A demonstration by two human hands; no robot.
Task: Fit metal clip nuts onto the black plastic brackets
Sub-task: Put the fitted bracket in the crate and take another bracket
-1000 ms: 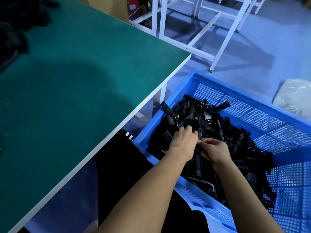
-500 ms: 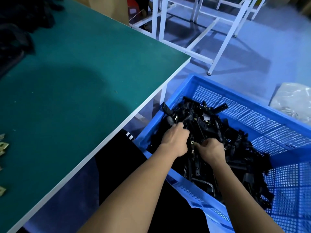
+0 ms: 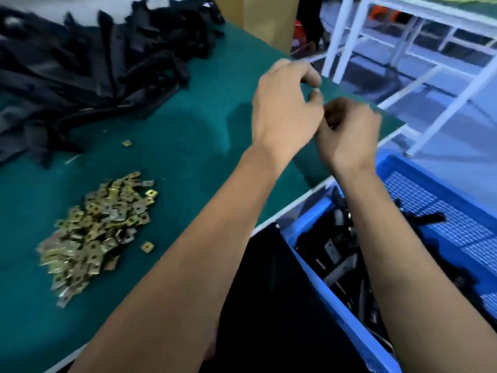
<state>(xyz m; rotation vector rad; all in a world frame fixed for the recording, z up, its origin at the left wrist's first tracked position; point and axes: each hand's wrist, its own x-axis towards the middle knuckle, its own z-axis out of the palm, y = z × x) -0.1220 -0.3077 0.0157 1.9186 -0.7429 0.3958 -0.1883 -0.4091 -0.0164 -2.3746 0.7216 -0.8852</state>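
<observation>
My left hand (image 3: 282, 103) and my right hand (image 3: 349, 133) hover close together above the right edge of the green table (image 3: 188, 146). The left hand's fingers are loosely curled and I see nothing in them. My right hand is curled with its back to the camera, so its grasp is hidden, and both hands are blurred. A heap of brass-coloured metal clip nuts (image 3: 99, 227) lies on the table at the left. A pile of black plastic brackets (image 3: 80, 65) fills the table's far left. More black brackets (image 3: 336, 251) lie in the blue crate (image 3: 430, 184) under my right forearm.
White metal table frames (image 3: 443, 103) stand on the blue floor beyond the table's corner. A cardboard box (image 3: 266, 20) stands behind the table. A few loose clip nuts (image 3: 147, 246) lie beside the heap.
Both hands have lifted out of the blue crate and moved up and left over the table's edge. The view has swung left, and the clip nut heap and bracket pile now show.
</observation>
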